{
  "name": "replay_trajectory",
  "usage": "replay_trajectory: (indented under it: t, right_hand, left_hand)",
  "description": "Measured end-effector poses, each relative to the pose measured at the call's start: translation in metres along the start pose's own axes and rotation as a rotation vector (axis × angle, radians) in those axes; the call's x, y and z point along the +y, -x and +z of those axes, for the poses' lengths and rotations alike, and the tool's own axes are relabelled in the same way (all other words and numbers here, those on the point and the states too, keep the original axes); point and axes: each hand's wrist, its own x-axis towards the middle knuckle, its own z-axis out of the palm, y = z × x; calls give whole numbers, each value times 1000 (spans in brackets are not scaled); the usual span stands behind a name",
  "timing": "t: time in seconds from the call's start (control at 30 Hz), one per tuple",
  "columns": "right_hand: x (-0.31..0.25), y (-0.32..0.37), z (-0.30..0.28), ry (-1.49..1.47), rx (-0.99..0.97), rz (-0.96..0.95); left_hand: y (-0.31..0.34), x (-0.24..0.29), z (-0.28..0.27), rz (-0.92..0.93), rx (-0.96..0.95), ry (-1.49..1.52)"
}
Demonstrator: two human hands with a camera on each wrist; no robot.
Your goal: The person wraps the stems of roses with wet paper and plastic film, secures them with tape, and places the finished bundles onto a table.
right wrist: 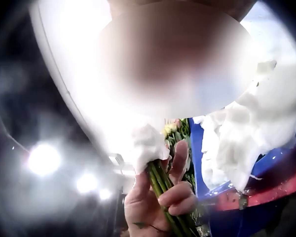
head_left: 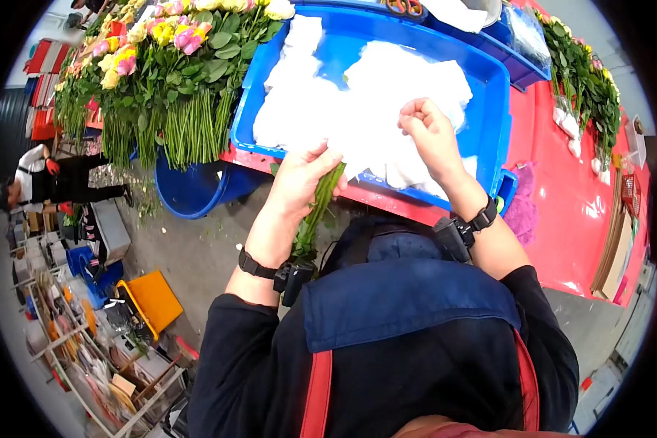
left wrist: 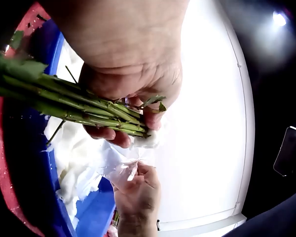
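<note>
My left hand (head_left: 299,179) grips a bundle of green flower stems (left wrist: 84,106) near their cut ends. The stems hang down toward my apron, leaves lower along them. A wet-looking white wad (right wrist: 149,143) covers the stem ends, seen in the right wrist view. Across from it, my right hand (head_left: 432,139) pinches a thin, see-through white piece of plastic film (left wrist: 119,165) between thumb and fingers. Both hands are over the near side of a blue tray (head_left: 493,95), which holds white, cotton-like sheets (head_left: 409,80). A blurred oval hides most of the right hand in its wrist view.
Roses (head_left: 182,36) with long stems lie piled left of the tray on the red table (head_left: 562,219). Below them stands a blue bucket (head_left: 190,193). Scissors (head_left: 405,7) lie behind the tray. A pink cloth (head_left: 522,204) is at right. Another person (head_left: 58,175) stands far left.
</note>
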Motion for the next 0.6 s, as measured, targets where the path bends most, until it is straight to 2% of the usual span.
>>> replay_trajectory:
  t: [0.1,0.23,0.33,0.4,0.43,0.53,0.57,0.6]
  right_hand:
    - [-11,0,-16,58,-3,146]
    - [-21,13,-41,30,-18,204]
    - [-39,17,-45,378,31,162]
    - [-39,21,-35,618,33,-34]
    - [-37,24,-31,736,33,-131]
    - [-40,26,-19,509,-104,-301]
    - [-49,33,-21,286,-197,-134]
    - [-44,31,-27,241,-215,-38]
  left_hand:
    - [-9,-2,7,5,-36,43]
    - [-20,-6,16,-35,-64,30]
    - [-17,-5,30,-54,-120,50]
    - [-11,-2,44,-66,-179,89]
    - [-13,-4,43,-68,-274,57]
    - [-17,-7,51,-73,-225,7]
    - [-19,-7,49,-75,-210,-16]
    - [-19,-8,46,-79,-195,-38]
